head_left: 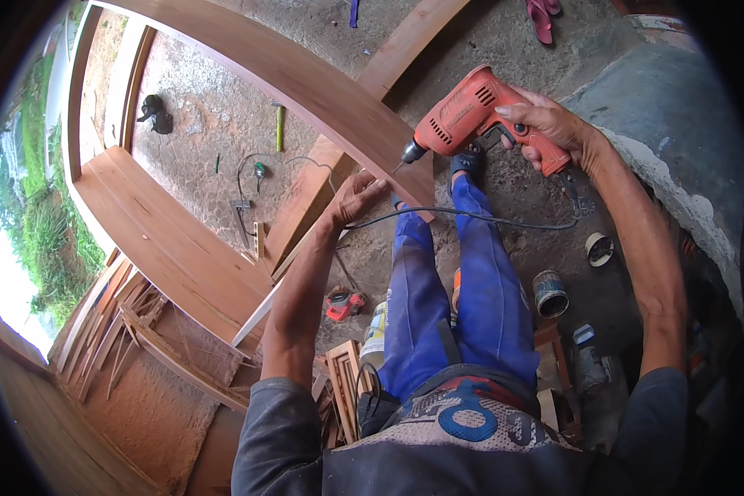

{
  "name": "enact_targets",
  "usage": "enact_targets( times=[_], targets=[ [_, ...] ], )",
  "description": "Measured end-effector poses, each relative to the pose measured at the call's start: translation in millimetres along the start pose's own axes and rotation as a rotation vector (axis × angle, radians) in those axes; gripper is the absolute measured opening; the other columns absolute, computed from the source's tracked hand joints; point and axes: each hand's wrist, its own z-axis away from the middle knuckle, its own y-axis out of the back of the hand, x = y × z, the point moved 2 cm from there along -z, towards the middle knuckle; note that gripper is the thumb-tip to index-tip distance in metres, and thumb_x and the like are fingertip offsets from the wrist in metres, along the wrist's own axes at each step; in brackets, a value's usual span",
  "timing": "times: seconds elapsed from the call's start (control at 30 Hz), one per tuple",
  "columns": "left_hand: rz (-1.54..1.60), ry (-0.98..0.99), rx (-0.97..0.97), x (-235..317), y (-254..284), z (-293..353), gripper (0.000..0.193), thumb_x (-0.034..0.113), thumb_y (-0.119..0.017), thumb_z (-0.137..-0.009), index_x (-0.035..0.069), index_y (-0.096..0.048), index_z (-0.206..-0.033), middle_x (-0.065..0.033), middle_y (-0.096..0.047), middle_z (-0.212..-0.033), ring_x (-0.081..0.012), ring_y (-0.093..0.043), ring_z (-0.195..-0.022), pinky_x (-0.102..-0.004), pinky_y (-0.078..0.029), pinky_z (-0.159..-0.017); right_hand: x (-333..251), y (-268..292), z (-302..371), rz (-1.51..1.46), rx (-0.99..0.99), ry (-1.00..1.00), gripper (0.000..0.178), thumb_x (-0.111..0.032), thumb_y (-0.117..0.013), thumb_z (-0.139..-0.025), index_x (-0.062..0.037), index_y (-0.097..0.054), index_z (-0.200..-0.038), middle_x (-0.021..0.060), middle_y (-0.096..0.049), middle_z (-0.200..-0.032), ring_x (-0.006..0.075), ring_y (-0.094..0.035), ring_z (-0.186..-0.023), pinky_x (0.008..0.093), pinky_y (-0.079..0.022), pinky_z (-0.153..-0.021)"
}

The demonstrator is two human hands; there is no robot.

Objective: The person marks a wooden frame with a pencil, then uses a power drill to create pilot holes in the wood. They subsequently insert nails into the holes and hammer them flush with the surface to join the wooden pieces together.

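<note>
your right hand (pixel 552 126): fingers wrapped around red pistol-shaped drill (pixel 459 116). your left hand (pixel 359 197): at long brown wooden board (pixel 347 116) edge, finger pinch unclear.

The fisheye head view looks steeply down and forward from above the person's torso (pixel 471 467), close over the electric drill (pixel 463 116) and blue trousers (pixel 496 281), with concrete floor (pixel 202 124) beyond.

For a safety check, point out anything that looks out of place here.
The black cord from the red drill in the right hand sags across the blue trousers, where it might snag. Thin wood strips lie in a jumbled heap at lower left.
</note>
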Motion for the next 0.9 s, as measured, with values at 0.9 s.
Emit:
enact_targets(
  times=[0.9],
  targets=[
    [-0.057,-0.051,0.043,-1.8,-0.8,-1.7,0.058,0.051,-0.058,-0.098,-0.002,-0.065,-0.121,-0.0033,-0.067,-0.105,-0.0117,-0.056,-0.094,-0.0298,-0.047,-0.084,10.0,1.3,-3.6,-0.041,-0.02,-0.01,0.06,-0.04,-0.067,-0.092,-0.0134,-0.043,-0.14,0.0082,-0.063,-0.082,0.0071,-0.055,-0.045,0.0246,-0.052,-0.037]
  ],
)
